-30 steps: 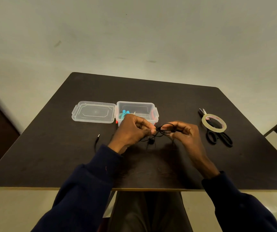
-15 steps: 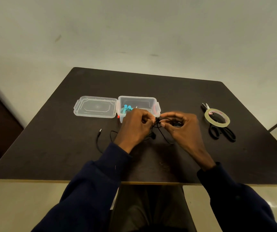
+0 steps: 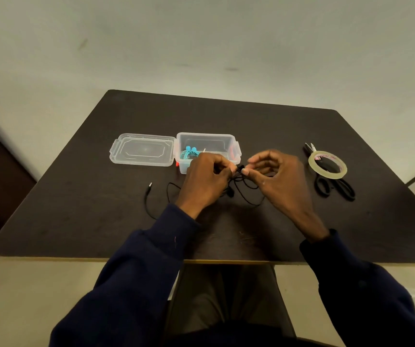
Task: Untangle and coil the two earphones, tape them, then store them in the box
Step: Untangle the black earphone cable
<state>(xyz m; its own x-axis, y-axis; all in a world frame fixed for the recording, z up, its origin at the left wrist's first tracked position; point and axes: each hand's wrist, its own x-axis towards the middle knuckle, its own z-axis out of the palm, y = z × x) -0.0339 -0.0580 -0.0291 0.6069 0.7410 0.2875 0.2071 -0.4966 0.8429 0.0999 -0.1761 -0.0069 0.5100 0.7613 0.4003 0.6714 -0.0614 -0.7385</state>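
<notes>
- Since half a second ago, the right hand [image 3: 279, 181] has been loosened: its outer fingers are now arched clear of the cable, while a pinch is kept by thumb and forefinger.
- The black earphone [image 3: 247, 194] is held between both hands, its tangle also pinched by the curled fingers of the left hand [image 3: 206, 181].
- Its loops are draped onto the table [image 3: 101, 209], with the plug [image 3: 149, 189] laid out to the left.
- The blue earphone [image 3: 190, 152] is seen inside the open box [image 3: 226, 140], just behind the hands.
</notes>
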